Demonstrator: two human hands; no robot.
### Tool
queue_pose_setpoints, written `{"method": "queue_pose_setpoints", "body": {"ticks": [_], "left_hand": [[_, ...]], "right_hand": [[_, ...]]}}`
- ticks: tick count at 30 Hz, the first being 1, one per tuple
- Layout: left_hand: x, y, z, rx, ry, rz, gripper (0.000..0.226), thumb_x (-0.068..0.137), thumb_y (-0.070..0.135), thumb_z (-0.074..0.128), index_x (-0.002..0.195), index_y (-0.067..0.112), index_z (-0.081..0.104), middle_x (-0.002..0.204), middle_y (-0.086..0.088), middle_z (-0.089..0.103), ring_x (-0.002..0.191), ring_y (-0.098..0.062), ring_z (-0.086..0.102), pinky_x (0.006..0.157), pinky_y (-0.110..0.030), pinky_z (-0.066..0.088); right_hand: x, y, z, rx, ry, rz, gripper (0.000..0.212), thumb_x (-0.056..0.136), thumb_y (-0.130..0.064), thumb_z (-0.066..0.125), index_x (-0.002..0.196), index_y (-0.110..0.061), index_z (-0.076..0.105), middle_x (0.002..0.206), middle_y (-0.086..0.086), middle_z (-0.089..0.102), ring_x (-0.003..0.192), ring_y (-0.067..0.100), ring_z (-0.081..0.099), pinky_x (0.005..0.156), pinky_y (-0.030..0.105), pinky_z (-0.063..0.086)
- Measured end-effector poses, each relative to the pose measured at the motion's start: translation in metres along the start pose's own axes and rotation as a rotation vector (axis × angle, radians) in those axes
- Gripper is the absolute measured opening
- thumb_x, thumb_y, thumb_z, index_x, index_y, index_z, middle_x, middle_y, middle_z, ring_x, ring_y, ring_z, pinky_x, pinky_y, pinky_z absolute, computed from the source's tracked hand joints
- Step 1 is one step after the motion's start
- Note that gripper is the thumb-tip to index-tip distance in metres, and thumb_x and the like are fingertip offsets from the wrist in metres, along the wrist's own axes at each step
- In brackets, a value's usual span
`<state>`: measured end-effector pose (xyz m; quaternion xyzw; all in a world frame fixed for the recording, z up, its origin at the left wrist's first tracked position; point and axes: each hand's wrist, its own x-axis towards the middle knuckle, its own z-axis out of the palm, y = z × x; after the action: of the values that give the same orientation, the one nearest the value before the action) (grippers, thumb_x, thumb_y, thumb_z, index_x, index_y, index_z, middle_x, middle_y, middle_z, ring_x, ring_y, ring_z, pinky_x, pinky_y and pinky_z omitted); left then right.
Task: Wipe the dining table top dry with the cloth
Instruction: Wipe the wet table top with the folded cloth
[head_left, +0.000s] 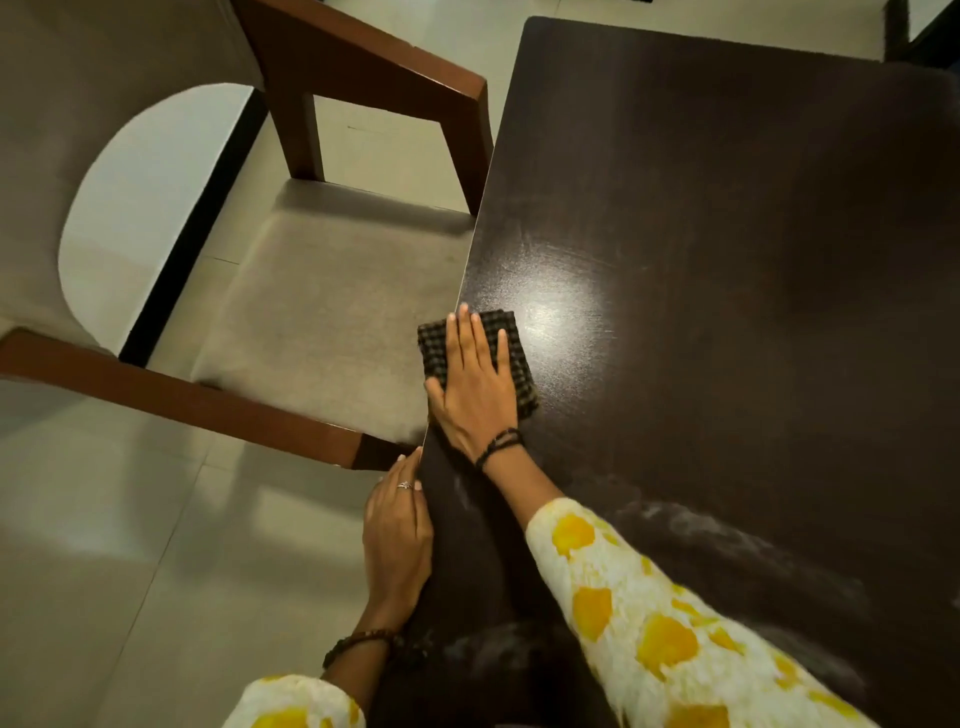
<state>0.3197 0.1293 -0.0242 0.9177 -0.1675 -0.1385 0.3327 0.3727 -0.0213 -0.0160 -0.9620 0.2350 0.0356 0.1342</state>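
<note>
Two bare hands and forearms in view, lower centre of the frame. Left hand (397, 540): thin silver-coloured ring (404, 486) with a small raised ornament on one finger; nails short, pale. Left wrist: dark beaded bracelet (358, 643), round beads, brownish to black. Right hand (475, 392): no ring visible; nails short, pale. Right wrist: black bracelet (497, 446) of several thin strands or small beads, detail too fine to resolve. Both sleeves (649, 618) of one fabric: cream-white ground, irregular yellow-orange blotches, soft-edged, tie-dye-like. Right sleeve ends on the forearm; left sleeve cuff at bottom edge of frame.
</note>
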Motion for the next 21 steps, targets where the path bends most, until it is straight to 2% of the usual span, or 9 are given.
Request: {"method": "queue_pose_setpoints", "body": {"ticks": [3,7,11,14,18,21], "left_hand": [[0.0,-0.001,0.0,-0.015,0.01,-0.007,0.05,0.093,0.028,0.024,0.128,0.004,0.05,0.125,-0.014,0.058,0.117,-0.029,0.052,0.099,-0.035,0.035],[-0.003,-0.001,0.001,-0.016,0.007,-0.019,0.052,0.093,0.03,0.024,0.128,0.001,0.05,0.124,-0.016,0.058,0.115,-0.03,0.053,0.098,-0.036,0.037],[-0.002,-0.002,0.0,0.003,-0.006,-0.037,0.055,0.093,0.035,0.021,0.13,0.005,0.048,0.127,-0.014,0.056,0.118,-0.028,0.051,0.099,-0.036,0.037],[-0.002,0.0,-0.002,0.009,-0.001,-0.031,0.056,0.092,0.035,0.021,0.13,0.005,0.049,0.127,-0.014,0.056,0.118,-0.028,0.05,0.1,-0.034,0.034],[-0.002,-0.004,-0.001,0.033,-0.014,-0.032,0.049,0.094,0.028,0.025,0.131,0.006,0.048,0.128,-0.013,0.055,0.119,-0.03,0.05,0.101,-0.042,0.037],[-0.001,-0.006,0.0,0.022,-0.019,-0.022,0.046,0.094,0.024,0.027,0.132,0.008,0.046,0.129,-0.013,0.054,0.119,-0.031,0.049,0.101,-0.048,0.038]], "right_hand": [[0.011,-0.005,-0.001,-0.008,-0.01,0.05,0.08,0.081,-0.045,0.006,0.15,-0.005,0.01,0.158,0.013,0.009,0.146,0.024,0.01,0.115,0.044,-0.006],[-0.024,-0.019,0.009,-0.019,0.04,0.073,0.076,0.081,-0.044,0.023,0.146,-0.004,0.029,0.153,0.014,0.028,0.142,0.024,0.027,0.116,0.047,0.011],[-0.056,-0.014,0.011,0.027,0.027,0.019,0.075,0.08,-0.042,0.032,0.144,-0.004,0.032,0.152,0.013,0.031,0.14,0.023,0.03,0.113,0.044,0.014],[-0.067,0.021,0.004,0.014,0.032,0.059,0.075,0.081,-0.042,0.034,0.145,-0.005,0.031,0.152,0.012,0.03,0.141,0.023,0.029,0.113,0.044,0.013],[-0.089,0.095,-0.009,-0.06,0.063,0.251,0.073,0.082,-0.04,0.032,0.146,-0.005,0.029,0.153,0.013,0.029,0.14,0.025,0.03,0.113,0.045,0.013],[-0.108,0.151,-0.025,-0.085,0.06,0.395,0.073,0.085,-0.042,0.025,0.147,-0.004,0.023,0.155,0.013,0.022,0.142,0.027,0.025,0.115,0.047,0.012]]}}
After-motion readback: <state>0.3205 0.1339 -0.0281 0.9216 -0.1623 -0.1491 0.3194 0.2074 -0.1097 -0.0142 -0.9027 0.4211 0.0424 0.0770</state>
